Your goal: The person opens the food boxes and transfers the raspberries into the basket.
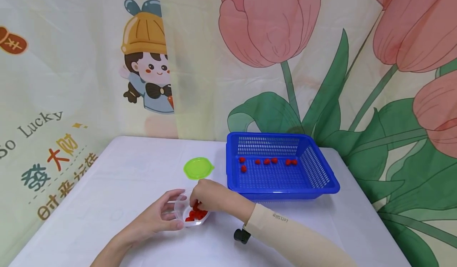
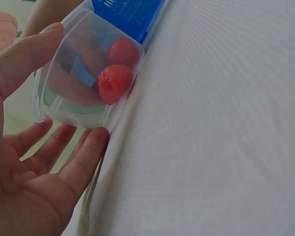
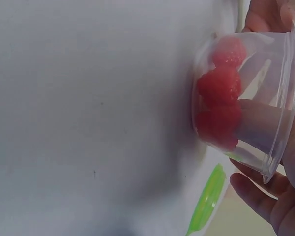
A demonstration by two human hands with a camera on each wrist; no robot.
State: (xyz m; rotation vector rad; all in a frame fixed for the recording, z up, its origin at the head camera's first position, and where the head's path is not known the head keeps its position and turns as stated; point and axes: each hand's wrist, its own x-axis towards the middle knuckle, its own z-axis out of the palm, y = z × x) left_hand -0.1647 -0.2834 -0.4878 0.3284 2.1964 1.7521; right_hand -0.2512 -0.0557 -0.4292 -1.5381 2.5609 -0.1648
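Note:
A clear plastic tub [image 1: 185, 208] stands on the white table, several red raspberries [image 3: 220, 88] lying at its bottom. My left hand [image 1: 160, 215] holds the tub from the left, thumb at the near side and fingers round the far side. From above, my right hand [image 1: 211, 195] reaches into the tub, its fingertips down at a raspberry [image 1: 195, 206]; in the right wrist view a finger [image 3: 260, 123] touches the fruit through the clear wall. The right thumb's contact is partly hidden.
A blue basket [image 1: 282, 195] with several raspberries [image 1: 266, 161] inside sits at the back right. Behind the tub lies a green lid [image 1: 198, 168]. A small black cylindrical object [image 1: 241, 236] is under the right wrist. A printed cloth [image 1: 200, 60] hangs behind the table.

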